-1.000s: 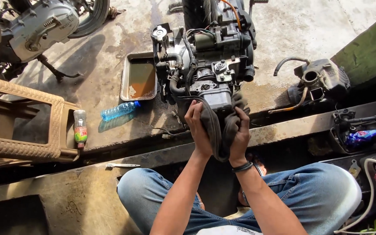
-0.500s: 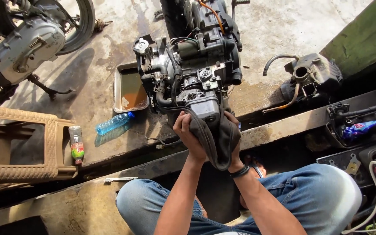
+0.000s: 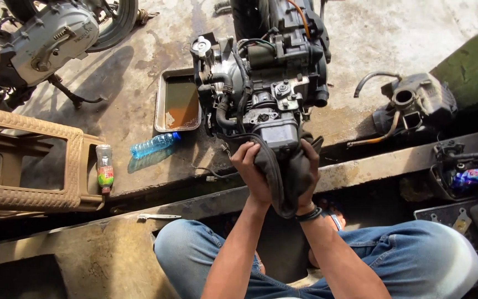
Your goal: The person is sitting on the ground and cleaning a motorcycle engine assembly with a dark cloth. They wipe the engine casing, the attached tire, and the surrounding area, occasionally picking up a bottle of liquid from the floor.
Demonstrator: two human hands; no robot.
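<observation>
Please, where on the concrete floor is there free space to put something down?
Bare concrete lies upper right, between the engine and the black air box. Another patch lies between the motorcycle and the tray. It is crowded around the hands and cloth.

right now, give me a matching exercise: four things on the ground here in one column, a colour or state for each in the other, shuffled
Things:
1. plastic bottle
2. metal tray
3. stool
4. rag

Colour or state:
A. tan, tipped on its side
B. dark, held in both hands against the engine
C. clear with a blue cap, lying flat
D. holding brownish liquid

Pairs: 1-C, 2-D, 3-A, 4-B. The left hand and right hand both grip the rag.
</observation>
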